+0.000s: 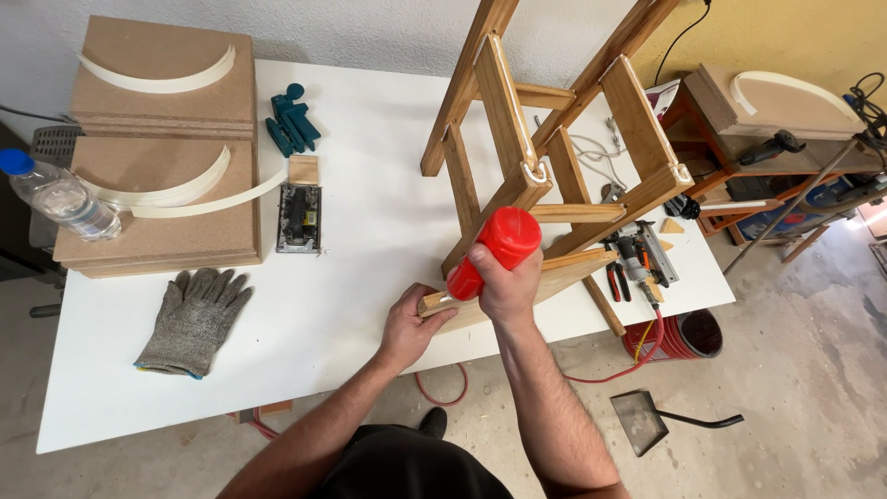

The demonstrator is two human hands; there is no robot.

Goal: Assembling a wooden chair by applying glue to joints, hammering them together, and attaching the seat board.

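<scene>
at centre frame the right hand (506,282) was clenched around a red mallet (496,249) raised over the wooden frame (545,176), while the left hand (411,325) gripped its lower rail, steadying it on the white table (351,277).

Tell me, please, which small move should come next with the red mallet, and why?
Probably a short, light tap down onto the end of the wooden frame. The right hand holds the red mallet raised just above the lower rail, while the left hand steadies that rail's end on the white table. Pale glue shows at the joints, so seating them gently seems sensible.
</scene>
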